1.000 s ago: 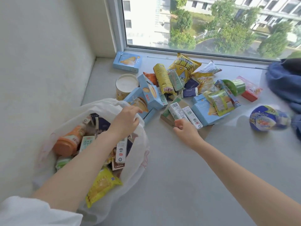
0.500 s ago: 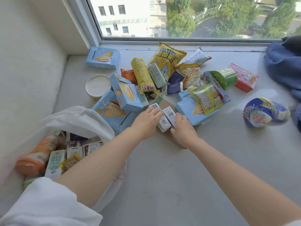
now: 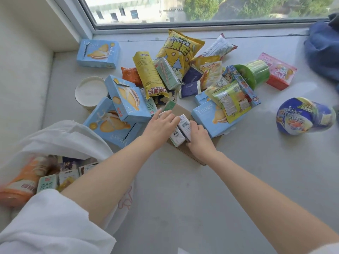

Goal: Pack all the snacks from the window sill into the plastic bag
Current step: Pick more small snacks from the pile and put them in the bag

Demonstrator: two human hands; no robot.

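Two small white milk cartons (image 3: 180,130) lie side by side on a brown cardboard piece (image 3: 192,154) on the grey window sill (image 3: 247,171). My left hand (image 3: 161,126) curls over their left side and my right hand (image 3: 199,139) grips their right side, so both cartons are pressed between them. The white plastic bag (image 3: 62,136) lies open at the lower left, holding an orange bottle (image 3: 22,180), more cartons and packets. A pile of snacks lies behind my hands: blue biscuit boxes (image 3: 121,99), a yellow crisp tube (image 3: 149,76) and a yellow popcorn bag (image 3: 178,50).
A white-lidded tub (image 3: 90,91) stands left of the pile. A green cup (image 3: 255,71), a pink box (image 3: 278,72) and a blue round noodle bowl (image 3: 302,116) lie to the right. Dark blue cloth (image 3: 324,50) fills the far right corner. The window frame (image 3: 183,26) runs behind.
My left hand left the bag and came over to the cartons. My right hand closed in on their right side. The view has shifted closer to the pile.
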